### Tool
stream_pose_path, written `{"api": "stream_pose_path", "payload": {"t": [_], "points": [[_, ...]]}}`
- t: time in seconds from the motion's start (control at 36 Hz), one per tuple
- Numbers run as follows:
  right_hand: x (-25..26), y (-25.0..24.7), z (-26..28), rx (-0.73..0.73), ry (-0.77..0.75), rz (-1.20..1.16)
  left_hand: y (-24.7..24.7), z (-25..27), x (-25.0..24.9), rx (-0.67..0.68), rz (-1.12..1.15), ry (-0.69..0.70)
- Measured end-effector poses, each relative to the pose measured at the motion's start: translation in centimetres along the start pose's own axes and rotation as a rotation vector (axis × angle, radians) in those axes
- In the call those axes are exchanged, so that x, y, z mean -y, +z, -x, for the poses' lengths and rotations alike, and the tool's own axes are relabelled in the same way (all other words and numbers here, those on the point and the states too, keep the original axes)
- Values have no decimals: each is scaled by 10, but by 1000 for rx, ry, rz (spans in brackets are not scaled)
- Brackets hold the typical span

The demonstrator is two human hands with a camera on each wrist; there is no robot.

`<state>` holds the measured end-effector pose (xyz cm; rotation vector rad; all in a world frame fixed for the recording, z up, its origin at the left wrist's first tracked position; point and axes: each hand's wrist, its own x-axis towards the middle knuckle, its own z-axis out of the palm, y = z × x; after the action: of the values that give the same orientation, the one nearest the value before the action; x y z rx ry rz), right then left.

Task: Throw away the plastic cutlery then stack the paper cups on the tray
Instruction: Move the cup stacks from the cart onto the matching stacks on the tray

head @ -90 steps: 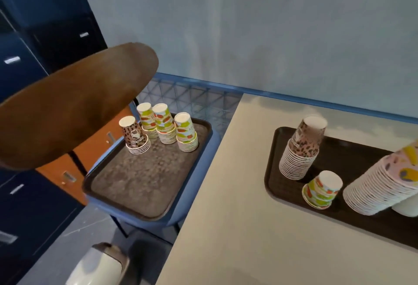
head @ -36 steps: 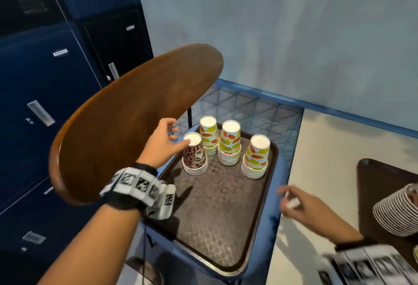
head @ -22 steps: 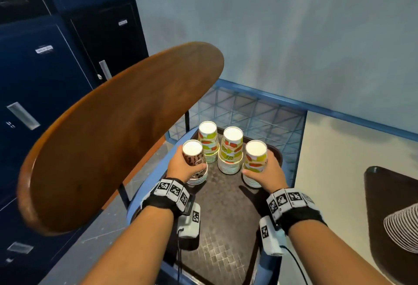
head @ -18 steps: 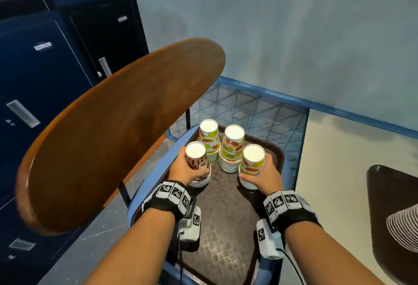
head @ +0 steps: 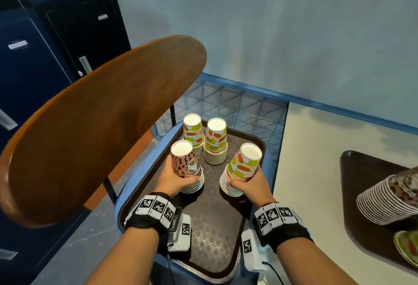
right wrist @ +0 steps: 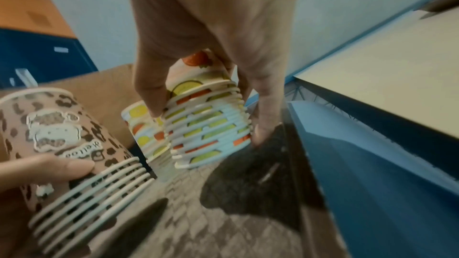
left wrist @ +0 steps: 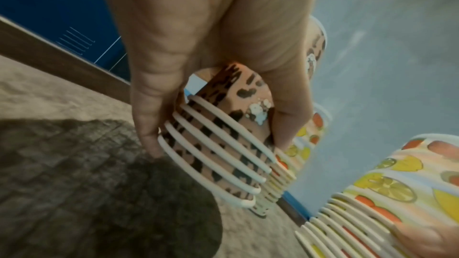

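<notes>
cup stacks [head: 216,143] crowd tray [head: 210,235] beside chair back [head: 90,126].

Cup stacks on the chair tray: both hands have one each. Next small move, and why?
Probably lift the fruit-print stack in the right hand clear of the tray, towards the leopard-print stack gripped by the left hand. It is already tilted with one edge raised, both hands hold firmly, and four separate stacks still wait to be merged.
</notes>
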<state>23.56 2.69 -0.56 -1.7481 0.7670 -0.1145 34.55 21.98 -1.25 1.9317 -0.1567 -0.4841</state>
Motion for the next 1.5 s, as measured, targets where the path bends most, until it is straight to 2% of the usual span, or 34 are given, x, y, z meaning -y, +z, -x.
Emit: {"api": "stream_pose_path", "payload": {"t": [0.11,0.19,0.31,0.47,0.69,0.94,1.14,1.36,1.5], "points": [[-1,-22,21,-5,5,-129,14,18,-14,32,40,62],[-4,-44,41,-19,-48,-193,29,37,-30,82,93,99],[-11,-90,74,-39,-94,-272,60,59,-53,183,101,173],[-28,-169,116,-66,-155,-351,124,91,-86,246,12,262],[-53,-278,166,-164,-240,-378,232,145,-161,255,164,427],[-92,-371,198,-328,-166,-329,331,162,-253,175,141,606],[-114,-406,218,-356,-164,-349,383,160,-267,178,27,545],[-127,-420,225,-369,-132,-324,417,138,-218,206,-165,367],[-133,-420,222,-354,-133,-324,419,134,-200,214,-253,268]]}}
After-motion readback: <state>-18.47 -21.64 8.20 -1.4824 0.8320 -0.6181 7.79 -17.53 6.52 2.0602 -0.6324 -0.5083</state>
